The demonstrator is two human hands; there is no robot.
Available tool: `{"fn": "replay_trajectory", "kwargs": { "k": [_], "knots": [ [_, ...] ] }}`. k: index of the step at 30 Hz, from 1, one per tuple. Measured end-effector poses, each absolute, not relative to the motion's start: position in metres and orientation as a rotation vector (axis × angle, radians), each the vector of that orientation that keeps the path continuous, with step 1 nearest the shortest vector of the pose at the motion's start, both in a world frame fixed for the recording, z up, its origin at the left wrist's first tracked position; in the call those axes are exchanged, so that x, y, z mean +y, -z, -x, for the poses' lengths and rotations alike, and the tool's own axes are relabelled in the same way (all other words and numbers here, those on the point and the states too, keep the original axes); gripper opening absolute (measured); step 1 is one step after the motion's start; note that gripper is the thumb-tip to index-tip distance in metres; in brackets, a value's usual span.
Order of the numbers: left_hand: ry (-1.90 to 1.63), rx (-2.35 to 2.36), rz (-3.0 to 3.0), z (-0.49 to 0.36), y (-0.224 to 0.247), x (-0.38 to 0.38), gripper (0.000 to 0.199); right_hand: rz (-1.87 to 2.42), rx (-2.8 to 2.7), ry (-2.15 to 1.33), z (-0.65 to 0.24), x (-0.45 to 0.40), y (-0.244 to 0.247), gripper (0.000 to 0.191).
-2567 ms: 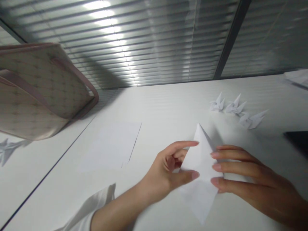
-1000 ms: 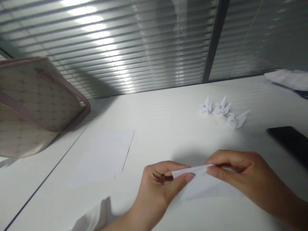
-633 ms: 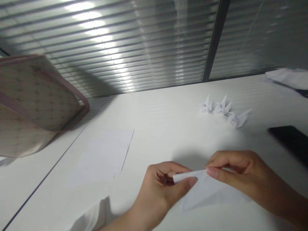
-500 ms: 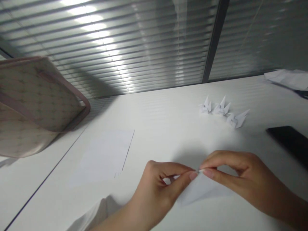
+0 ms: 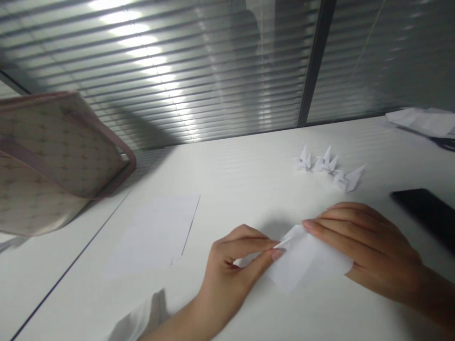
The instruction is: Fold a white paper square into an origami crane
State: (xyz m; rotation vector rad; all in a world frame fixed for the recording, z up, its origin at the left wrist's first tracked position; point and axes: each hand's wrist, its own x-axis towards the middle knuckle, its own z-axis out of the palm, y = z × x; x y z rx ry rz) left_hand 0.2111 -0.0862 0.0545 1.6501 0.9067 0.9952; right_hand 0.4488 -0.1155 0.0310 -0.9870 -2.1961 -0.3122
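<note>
A folded sheet of white paper (image 5: 298, 265) is held between my two hands, just above the white table (image 5: 231, 189). My left hand (image 5: 236, 270) pinches its left corner between thumb and index finger. My right hand (image 5: 366, 246) grips the upper right part, with the thumb along the near side and the fingers over the far side. Creases run across the paper, and its right portion is partly hidden by my right hand. Beyond my hands, 3 small white origami cranes (image 5: 325, 163) stand close together.
A flat white sheet (image 5: 152, 232) lies to the left. A patterned bag with pink straps (image 5: 53, 166) stands at the far left. On the right lie a black phone (image 5: 426, 208) and crumpled white paper (image 5: 423, 121). Window blinds (image 5: 213, 71) rise behind the table.
My right hand has gone from a fingertip pinch beside my left hand to a broader grip further right. The paper has tilted up and shows more of its face.
</note>
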Motion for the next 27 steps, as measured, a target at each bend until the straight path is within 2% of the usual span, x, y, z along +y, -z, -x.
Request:
{"fn": "replay_trajectory", "kwargs": {
  "k": [4,10,17,23,27],
  "knots": [
    [-1.057,0.844,-1.724,-0.212,-0.054,-0.088,0.012,0.975,-2.26,0.339,-0.45,-0.122,-0.037,0.035],
    [-0.951,0.784,-1.568,-0.217,-0.056,-0.092,0.008,0.829,-2.355,0.593,-0.454,-0.13,-0.05,0.037],
    [-0.87,0.781,-1.655,-0.218,-0.055,-0.099,0.023,0.895,-2.287,0.685,-0.449,-0.135,-0.058,0.028],
    [-0.941,0.744,-1.886,-0.217,-0.051,-0.104,0.013,0.914,-2.207,0.551,-0.437,-0.141,-0.058,0.031],
    [-1.076,0.732,-1.886,-0.217,-0.043,-0.106,0.014,0.85,-2.231,0.513,-0.432,-0.142,-0.057,0.033]
  ]
}}
